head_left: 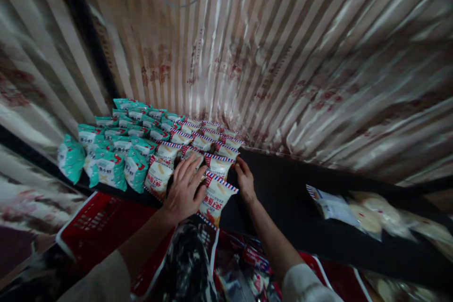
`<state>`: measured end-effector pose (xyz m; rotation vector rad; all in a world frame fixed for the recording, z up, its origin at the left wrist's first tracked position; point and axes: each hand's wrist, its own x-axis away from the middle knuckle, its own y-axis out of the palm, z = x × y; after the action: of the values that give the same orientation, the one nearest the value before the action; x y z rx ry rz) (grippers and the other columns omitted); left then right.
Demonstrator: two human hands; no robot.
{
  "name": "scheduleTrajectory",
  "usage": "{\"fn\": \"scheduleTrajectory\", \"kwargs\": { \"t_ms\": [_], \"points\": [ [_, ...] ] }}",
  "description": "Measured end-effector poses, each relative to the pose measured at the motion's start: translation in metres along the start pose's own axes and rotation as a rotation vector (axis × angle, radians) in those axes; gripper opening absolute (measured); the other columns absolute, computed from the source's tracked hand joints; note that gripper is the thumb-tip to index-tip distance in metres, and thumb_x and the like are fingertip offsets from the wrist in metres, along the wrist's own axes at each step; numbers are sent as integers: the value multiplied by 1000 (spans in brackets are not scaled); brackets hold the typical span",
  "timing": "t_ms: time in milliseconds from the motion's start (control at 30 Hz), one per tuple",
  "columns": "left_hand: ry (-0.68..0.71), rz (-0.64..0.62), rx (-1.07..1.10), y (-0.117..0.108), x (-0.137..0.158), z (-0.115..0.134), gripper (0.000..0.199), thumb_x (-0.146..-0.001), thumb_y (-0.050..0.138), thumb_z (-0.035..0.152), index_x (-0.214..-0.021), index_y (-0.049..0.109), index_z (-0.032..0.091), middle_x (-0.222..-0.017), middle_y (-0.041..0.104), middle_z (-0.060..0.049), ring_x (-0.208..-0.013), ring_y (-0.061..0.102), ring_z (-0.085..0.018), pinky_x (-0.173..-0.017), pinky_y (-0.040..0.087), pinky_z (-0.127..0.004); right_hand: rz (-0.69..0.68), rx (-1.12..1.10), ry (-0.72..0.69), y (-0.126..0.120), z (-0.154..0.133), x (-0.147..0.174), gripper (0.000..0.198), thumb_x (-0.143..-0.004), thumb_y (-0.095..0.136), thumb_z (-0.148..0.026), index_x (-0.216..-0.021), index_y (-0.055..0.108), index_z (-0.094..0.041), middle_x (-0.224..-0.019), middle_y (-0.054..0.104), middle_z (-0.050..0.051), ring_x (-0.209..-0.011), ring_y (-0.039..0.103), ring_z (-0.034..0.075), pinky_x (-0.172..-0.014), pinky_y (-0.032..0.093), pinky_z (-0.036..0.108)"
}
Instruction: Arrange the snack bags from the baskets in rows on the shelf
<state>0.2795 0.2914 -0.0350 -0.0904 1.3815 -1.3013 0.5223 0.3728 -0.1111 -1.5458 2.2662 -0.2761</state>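
Observation:
My left hand [186, 189] lies on the white snack bags in the front rows, its fingers stretched out and slightly apart. Just right of it, a white snack bag [215, 198] with a red, white and blue striped edge stands at the front of its column. My right hand [245, 179] is at the right side of the bags, fingers extended against the edge of the second white bag [218, 166]; its fingertips are partly hidden. Neither hand is wrapped round a bag. Rows of teal snack bags [111, 170] stand to the left of the white ones.
The bags stand on a black shelf [279, 188]. Farther right on it lie clear-wrapped packs [368, 212], blurred. Below the shelf is a red bag [102, 226] and an open one with colourful packets [256, 266]. Wrinkled, printed sheeting [247, 56] hangs behind.

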Motion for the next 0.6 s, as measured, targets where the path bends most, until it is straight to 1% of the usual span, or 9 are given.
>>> {"fn": "scheduleTrajectory", "kwargs": {
  "t_ms": [67,133,233,333,400,467,533,600],
  "points": [
    [-41,38,-10,-2,18,7,43,-85,48,18,-128,44,21,-145,38,-13,-140,23,-29,-111,29,-51,11,-36,58,-2,-4,2,54,-80,47,-48,-125,55,-18,-122,62,9,-113,57,23,-99,42,39],
    [-106,103,-18,1,42,14,43,-86,47,14,-128,44,23,-148,32,-13,-140,22,-30,-110,30,-52,49,-50,93,-4,-9,6,54,-79,49,-48,-123,56,-18,-127,59,10,-116,55,24,-100,41,38],
    [-223,89,-18,9,80,23,44,-86,48,12,-127,46,25,-151,25,-10,-141,21,-30,-109,34,-51,143,-61,92,-6,-20,20,53,-80,48,-50,-120,56,-16,-124,60,12,-113,56,25,-97,42,38],
    [-336,78,2,18,108,28,44,-87,47,12,-128,46,27,-151,22,-9,-140,23,-29,-107,38,-50,225,-133,73,-8,-30,52,50,-81,48,-54,-114,56,-17,-114,63,11,-103,59,23,-89,47,37],
    [-379,61,33,22,116,30,45,-88,45,11,-130,45,27,-151,22,-8,-139,24,-28,-106,39,-49,260,-167,72,-9,-37,80,48,-81,49,-56,-110,56,-17,-107,64,10,-97,61,22,-84,48,36],
    [-404,41,66,23,118,30,46,-89,43,11,-132,44,27,-151,21,-8,-139,24,-28,-106,40,-48,241,-128,69,-10,-42,108,46,-80,52,-56,-104,57,-17,-102,65,8,-94,61,22,-84,48,36],
    [-424,22,93,24,117,29,47,-90,42,12,-134,43,26,-151,20,-8,-139,24,-27,-106,40,-46,147,-55,81,-10,-45,129,45,-78,56,-56,-101,58,-18,-98,65,8,-92,61,22,-83,48,36],
    [-445,7,112,24,116,28,47,-90,41,13,-136,42,26,-152,18,-8,-138,26,-26,-105,42,-43,29,34,102,-8,-46,142,49,-75,60,-56,-105,58,-18,-97,66,8,-90,62,23,-82,49,36]
  ]
}}
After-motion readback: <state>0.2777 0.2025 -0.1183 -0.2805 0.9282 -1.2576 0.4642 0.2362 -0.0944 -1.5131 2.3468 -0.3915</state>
